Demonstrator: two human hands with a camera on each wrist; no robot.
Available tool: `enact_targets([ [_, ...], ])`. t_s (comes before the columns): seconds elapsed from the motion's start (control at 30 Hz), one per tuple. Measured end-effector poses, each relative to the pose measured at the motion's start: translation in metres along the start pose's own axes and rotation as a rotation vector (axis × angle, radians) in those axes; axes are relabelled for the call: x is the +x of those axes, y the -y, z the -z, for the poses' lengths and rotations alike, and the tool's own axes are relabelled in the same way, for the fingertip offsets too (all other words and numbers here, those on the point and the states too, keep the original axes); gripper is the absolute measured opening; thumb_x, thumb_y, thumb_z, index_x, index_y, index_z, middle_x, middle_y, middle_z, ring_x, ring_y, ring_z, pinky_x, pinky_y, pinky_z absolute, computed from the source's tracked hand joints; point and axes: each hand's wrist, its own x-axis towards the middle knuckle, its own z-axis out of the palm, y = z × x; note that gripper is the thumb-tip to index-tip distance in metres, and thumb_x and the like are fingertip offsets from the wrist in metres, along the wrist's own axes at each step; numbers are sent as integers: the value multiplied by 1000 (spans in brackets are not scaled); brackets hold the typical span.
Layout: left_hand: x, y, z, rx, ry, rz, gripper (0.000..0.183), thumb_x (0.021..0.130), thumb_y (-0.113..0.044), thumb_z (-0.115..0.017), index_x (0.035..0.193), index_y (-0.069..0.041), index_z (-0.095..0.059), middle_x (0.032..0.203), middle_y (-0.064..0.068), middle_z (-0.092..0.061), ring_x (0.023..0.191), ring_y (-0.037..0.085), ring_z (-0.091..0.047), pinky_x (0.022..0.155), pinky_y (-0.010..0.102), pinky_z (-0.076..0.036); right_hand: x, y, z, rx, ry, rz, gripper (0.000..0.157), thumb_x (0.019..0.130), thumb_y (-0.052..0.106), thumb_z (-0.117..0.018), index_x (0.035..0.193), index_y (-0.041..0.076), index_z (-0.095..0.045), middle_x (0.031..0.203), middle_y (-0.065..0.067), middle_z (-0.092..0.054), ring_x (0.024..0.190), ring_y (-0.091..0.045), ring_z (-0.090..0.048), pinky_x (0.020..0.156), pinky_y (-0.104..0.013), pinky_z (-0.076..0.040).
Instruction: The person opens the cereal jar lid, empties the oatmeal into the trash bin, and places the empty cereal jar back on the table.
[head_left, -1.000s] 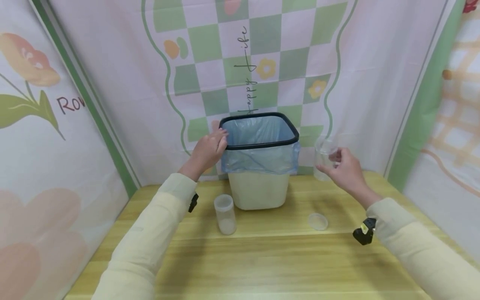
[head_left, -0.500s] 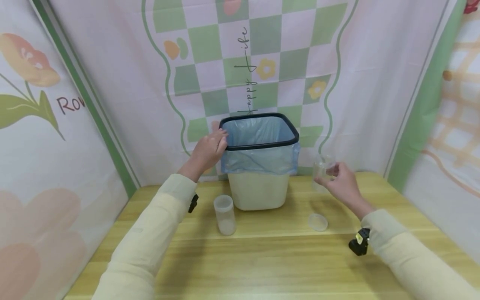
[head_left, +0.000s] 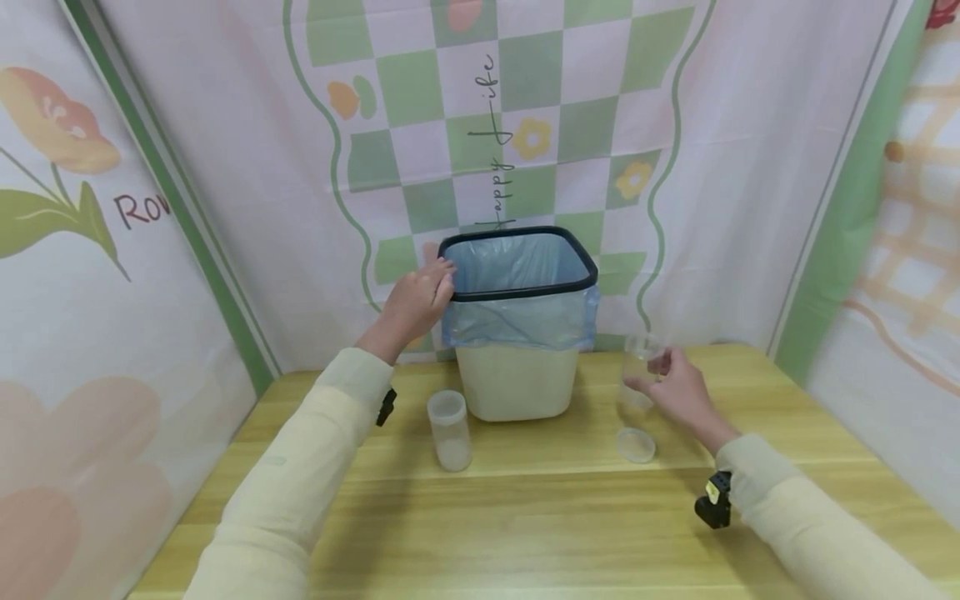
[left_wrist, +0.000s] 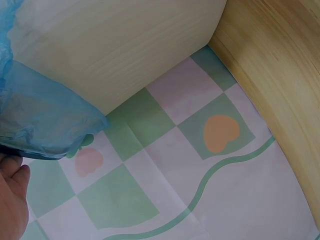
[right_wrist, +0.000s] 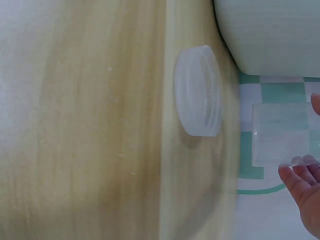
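My left hand [head_left: 415,307] grips the black rim [head_left: 525,292] of a cream trash can [head_left: 517,387], at its left corner. A blue bag [head_left: 521,321] lines the can and folds down over its outside. To the can's right, my right hand [head_left: 681,393] holds a clear plastic jar [right_wrist: 277,135] upright between thumb and fingers, its mouth uncovered. In the right wrist view the jar's base shows beyond the table's far edge. A round translucent lid [head_left: 636,446] lies on the table just in front of the jar.
A second translucent jar [head_left: 452,437] stands on the wooden table [head_left: 510,533] at the can's front left. Patterned curtains [head_left: 750,167] enclose the back and sides. Tiny white specks [right_wrist: 120,120] dot the table in the right wrist view.
My right hand has lowered the clear jar toward the table, just behind the lid. The left hand stays on the can's rim.
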Motion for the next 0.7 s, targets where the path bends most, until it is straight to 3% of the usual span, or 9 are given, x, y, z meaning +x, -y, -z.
enact_targets([
  [0.4, -2, 1, 0, -2, 14, 20, 47, 103, -21, -28, 132, 3, -56, 141, 18, -50, 136, 26, -40, 113, 37, -28, -3, -7, -10, 16, 23, -17, 78, 85, 39, -75, 130, -12, -35, 127, -33, -46, 117, -50, -43, 97, -62, -39],
  [0.7, 0, -1, 1, 0, 15, 8, 47, 103, -21, -28, 133, 4, -55, 141, 18, -49, 136, 26, -40, 113, 38, -29, -4, -11, -13, 4, 12, -1, 71, 84, 31, -77, 126, -11, -37, 122, -32, -46, 112, -47, -45, 93, -59, -42],
])
